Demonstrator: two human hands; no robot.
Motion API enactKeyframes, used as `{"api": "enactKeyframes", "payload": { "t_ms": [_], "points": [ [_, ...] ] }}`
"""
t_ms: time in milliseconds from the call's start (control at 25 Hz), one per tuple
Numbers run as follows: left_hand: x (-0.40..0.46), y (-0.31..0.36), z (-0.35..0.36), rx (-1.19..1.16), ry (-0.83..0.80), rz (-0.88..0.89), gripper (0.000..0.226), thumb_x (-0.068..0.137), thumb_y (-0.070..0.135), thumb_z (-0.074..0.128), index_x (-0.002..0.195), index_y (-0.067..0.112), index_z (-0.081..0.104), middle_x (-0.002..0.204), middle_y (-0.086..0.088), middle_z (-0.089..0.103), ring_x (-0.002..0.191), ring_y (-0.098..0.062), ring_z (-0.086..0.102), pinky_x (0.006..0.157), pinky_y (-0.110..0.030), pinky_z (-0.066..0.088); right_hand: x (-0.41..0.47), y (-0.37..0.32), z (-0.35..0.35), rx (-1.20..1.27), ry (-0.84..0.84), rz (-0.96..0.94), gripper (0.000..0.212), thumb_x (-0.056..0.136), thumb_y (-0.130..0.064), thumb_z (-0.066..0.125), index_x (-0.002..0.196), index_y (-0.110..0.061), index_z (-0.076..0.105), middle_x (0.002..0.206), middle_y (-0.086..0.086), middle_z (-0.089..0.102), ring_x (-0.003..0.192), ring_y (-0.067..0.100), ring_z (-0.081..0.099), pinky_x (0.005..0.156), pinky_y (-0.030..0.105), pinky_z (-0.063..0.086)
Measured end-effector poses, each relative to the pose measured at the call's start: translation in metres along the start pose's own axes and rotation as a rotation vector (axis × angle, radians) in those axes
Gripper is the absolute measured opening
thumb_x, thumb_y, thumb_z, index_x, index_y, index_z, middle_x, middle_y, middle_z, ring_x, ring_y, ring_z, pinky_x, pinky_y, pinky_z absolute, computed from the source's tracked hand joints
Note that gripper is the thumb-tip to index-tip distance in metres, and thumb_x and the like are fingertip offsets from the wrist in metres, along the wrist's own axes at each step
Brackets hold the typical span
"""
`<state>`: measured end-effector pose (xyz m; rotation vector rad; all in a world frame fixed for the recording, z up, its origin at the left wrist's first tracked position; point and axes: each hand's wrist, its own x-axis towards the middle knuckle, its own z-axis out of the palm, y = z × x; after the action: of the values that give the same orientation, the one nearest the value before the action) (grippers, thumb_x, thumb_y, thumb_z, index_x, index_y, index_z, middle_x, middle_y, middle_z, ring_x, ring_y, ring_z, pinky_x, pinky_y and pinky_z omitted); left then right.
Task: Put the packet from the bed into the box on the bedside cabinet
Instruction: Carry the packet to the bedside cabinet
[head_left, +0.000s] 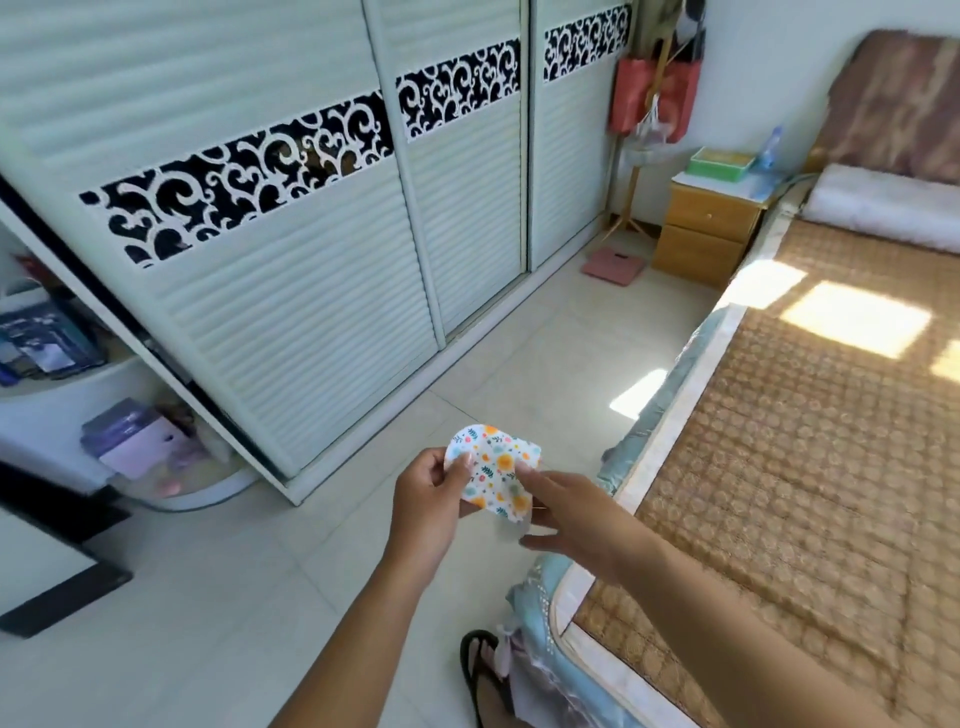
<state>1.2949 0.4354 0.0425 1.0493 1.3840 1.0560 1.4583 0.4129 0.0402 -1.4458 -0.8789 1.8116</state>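
A small white packet (496, 470) printed with orange and blue flowers is held up over the floor beside the bed. My left hand (434, 491) pinches its left edge between thumb and fingers. My right hand (566, 514) touches its right edge with the fingers spread. Far off at the upper right, a green box (719, 163) with an open top sits on the wooden bedside cabinet (706, 228). The bed (810, 441), covered by a woven mat, runs along the right side.
A white louvred wardrobe (311, 260) fills the left wall. A pink scale (613, 265) lies on the floor before the cabinet. A water bottle (770, 148) stands by the box. A black sandal (480, 670) is near the bed's corner. Tiled floor leads toward the cabinet.
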Motion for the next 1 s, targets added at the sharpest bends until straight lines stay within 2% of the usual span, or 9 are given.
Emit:
{"api": "enactKeyframes", "payload": {
  "t_ms": [160,200,280,360,480,560,720,920,1000],
  "points": [
    [0.091,0.024,-0.006,0.067,-0.016,-0.061,0.008,0.088,0.02,0.062,0.084,0.013,0.064,0.089,-0.011,0.072,0.083,-0.022,0.071,0.07,-0.034,0.061,0.086,-0.06,0.01,0.293,-0.029,0.019,0.036,0.094,-0.032,0.051,0.119,-0.007,0.059,0.119,0.014,0.068,0.111,0.03,0.064,0.086,0.037,0.053],
    [0.109,0.03,-0.008,0.119,-0.015,-0.048,0.007,0.086,0.022,0.063,0.082,0.015,0.065,0.086,-0.008,0.072,0.08,-0.018,0.071,0.068,-0.03,0.06,0.102,-0.073,0.01,0.335,-0.017,0.007,0.034,0.094,-0.027,0.051,0.12,-0.006,0.059,0.119,0.015,0.068,0.11,0.031,0.064,0.086,0.037,0.053],
    [0.148,0.045,-0.012,0.255,-0.024,-0.001,0.011,0.082,0.027,0.067,0.074,0.02,0.065,0.073,0.003,0.069,0.063,-0.006,0.064,0.052,-0.012,0.048,0.133,-0.096,0.008,0.383,-0.001,-0.041,0.029,0.094,-0.018,0.052,0.119,-0.004,0.059,0.116,0.015,0.07,0.107,0.03,0.066,0.089,0.038,0.054],
    [0.189,0.056,-0.015,0.338,-0.054,0.027,0.015,0.078,0.032,0.07,0.07,0.02,0.065,0.061,0.01,0.062,0.051,-0.002,0.052,0.043,-0.008,0.036,0.16,-0.12,0.004,0.415,0.019,-0.088,0.026,0.093,-0.013,0.052,0.116,-0.004,0.061,0.113,0.014,0.071,0.103,0.028,0.068,0.089,0.039,0.055],
    [0.242,0.065,-0.011,0.269,-0.127,-0.032,0.022,0.078,0.034,0.071,0.095,0.021,0.063,0.088,0.008,0.068,0.076,-0.006,0.064,0.061,-0.018,0.049,0.195,-0.143,-0.007,0.488,0.073,-0.121,0.027,0.095,-0.01,0.048,0.118,-0.003,0.059,0.115,0.015,0.07,0.103,0.028,0.069,0.086,0.04,0.056],
    [0.28,0.066,-0.003,0.216,-0.202,-0.072,0.022,0.085,0.033,0.063,0.104,0.02,0.062,0.097,0.003,0.069,0.086,-0.013,0.067,0.065,-0.022,0.054,0.218,-0.154,-0.016,0.53,0.113,-0.121,0.027,0.095,-0.01,0.047,0.119,-0.003,0.057,0.115,0.016,0.07,0.103,0.029,0.068,0.083,0.04,0.057],
    [0.367,0.077,0.017,0.185,-0.345,-0.051,0.011,0.086,0.03,0.062,0.088,0.025,0.071,0.083,0.005,0.074,0.076,-0.007,0.071,0.056,-0.013,0.053,0.275,-0.182,-0.034,0.585,0.135,-0.163,0.026,0.094,-0.011,0.049,0.117,-0.004,0.059,0.113,0.016,0.071,0.104,0.03,0.068,0.077,0.038,0.059],
    [0.458,0.102,0.033,0.321,-0.385,0.08,0.014,0.082,0.039,0.065,0.079,0.025,0.066,0.073,0.004,0.072,0.067,-0.008,0.067,0.062,-0.028,0.058,0.345,-0.227,-0.052,0.524,0.231,-0.204,0.026,0.09,-0.012,0.059,0.115,-0.006,0.061,0.112,0.014,0.071,0.103,0.03,0.068,0.076,0.036,0.059],
    [0.522,0.119,0.044,0.363,-0.455,0.13,0.016,0.083,0.04,0.063,0.079,0.024,0.065,0.073,0.003,0.071,0.067,-0.011,0.067,0.063,-0.032,0.059,0.393,-0.258,-0.061,0.505,0.341,-0.225,0.021,0.089,-0.011,0.061,0.109,-0.009,0.064,0.106,0.011,0.074,0.099,0.027,0.07,0.073,0.034,0.059]
  ]
}}
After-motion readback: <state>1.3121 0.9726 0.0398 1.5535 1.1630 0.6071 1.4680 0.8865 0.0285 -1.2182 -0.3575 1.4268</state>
